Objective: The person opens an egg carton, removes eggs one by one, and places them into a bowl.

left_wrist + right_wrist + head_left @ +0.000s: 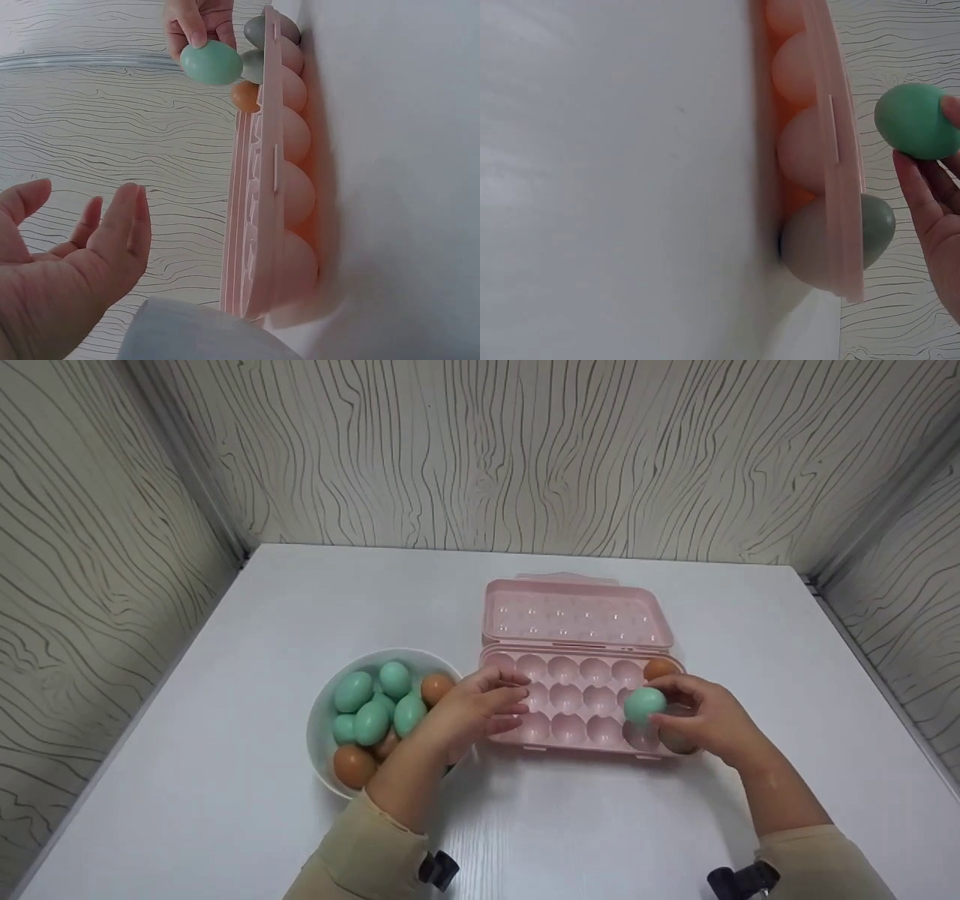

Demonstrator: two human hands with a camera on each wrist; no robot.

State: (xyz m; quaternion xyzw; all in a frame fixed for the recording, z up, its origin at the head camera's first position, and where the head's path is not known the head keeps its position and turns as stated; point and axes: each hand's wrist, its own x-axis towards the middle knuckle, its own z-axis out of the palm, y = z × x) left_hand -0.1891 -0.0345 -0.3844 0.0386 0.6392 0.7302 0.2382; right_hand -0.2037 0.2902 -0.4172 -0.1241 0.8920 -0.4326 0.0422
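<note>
My right hand pinches a pale green egg between thumb and fingers, over the right end of the pink egg carton. In the right wrist view that egg is above the carton's rim. The carton's end column holds a brown egg at the back and a green egg at the front, partly hidden by my hand. Another green egg shows between them in the left wrist view. My left hand holds nothing, fingers loosely bent over the carton's left end, beside the bowl.
A white bowl with several green and brown eggs stands left of the carton, partly covered by my left forearm. The carton's pink lid lies open toward the back of the white table. Wood-patterned panels surround the table.
</note>
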